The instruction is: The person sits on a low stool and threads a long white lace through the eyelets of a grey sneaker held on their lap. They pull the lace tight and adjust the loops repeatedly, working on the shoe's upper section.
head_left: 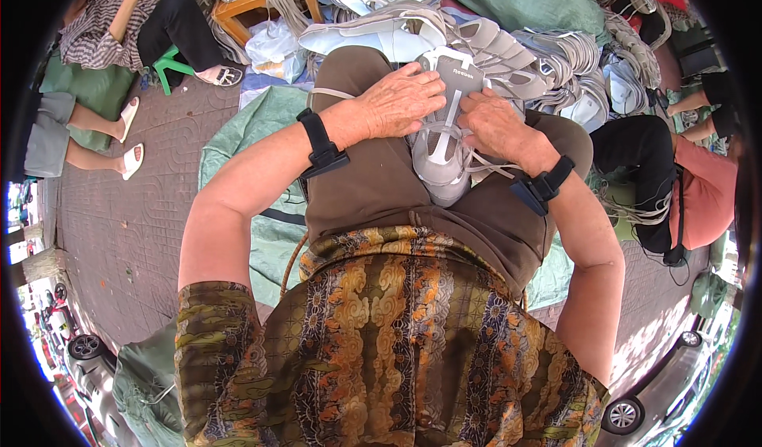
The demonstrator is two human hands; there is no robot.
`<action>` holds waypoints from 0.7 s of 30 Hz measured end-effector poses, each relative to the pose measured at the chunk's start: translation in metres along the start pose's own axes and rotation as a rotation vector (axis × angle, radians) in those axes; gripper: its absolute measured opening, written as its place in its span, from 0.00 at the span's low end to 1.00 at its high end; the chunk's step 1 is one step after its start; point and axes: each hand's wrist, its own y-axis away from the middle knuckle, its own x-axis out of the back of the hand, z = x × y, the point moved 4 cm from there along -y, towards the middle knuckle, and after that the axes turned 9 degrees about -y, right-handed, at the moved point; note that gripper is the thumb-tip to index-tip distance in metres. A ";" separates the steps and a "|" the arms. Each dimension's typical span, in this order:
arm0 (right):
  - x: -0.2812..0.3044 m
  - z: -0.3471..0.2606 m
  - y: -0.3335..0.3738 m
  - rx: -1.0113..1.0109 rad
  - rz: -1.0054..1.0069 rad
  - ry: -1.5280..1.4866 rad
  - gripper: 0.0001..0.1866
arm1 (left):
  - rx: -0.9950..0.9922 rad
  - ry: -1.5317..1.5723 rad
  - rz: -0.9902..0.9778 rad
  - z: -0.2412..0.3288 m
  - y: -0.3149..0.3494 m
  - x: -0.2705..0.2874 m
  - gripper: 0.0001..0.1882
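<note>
A grey and white shoe upper (pixel 442 171) lies between my knees, toe toward my body and tongue (pixel 459 78) away from me. Grey laces cross its front, and a loose lace end (pixel 494 166) trails off to the right. Bent fingers of my left hand (pixel 401 104) grip the upper's left edge near the tongue. From the right, my right hand (pixel 498 125) is closed at the lacing edge, its fingertips curled in. Whether it pinches lace or only the edge cannot be made out. Each wrist wears a black band.
Piled shoe uppers (pixel 508 54) lie beyond my knees, beside a clear plastic bag (pixel 276 50) and a wooden stool (pixel 274 6). Green sheeting (pixel 238 161) spreads under me. People sit left and right; another person's sandalled feet (pixel 131 161) rest on the paving.
</note>
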 end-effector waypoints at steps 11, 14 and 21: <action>0.011 -0.009 0.010 -0.009 0.102 -0.100 0.13 | -0.030 0.042 -0.365 0.000 -0.018 0.001 0.19; 0.010 -0.008 0.010 -0.029 0.083 -0.118 0.13 | -0.013 0.127 -0.430 0.000 -0.024 0.002 0.13; 0.003 -0.007 0.006 -0.063 0.007 -0.087 0.14 | -0.009 0.073 -0.597 -0.001 -0.032 -0.015 0.13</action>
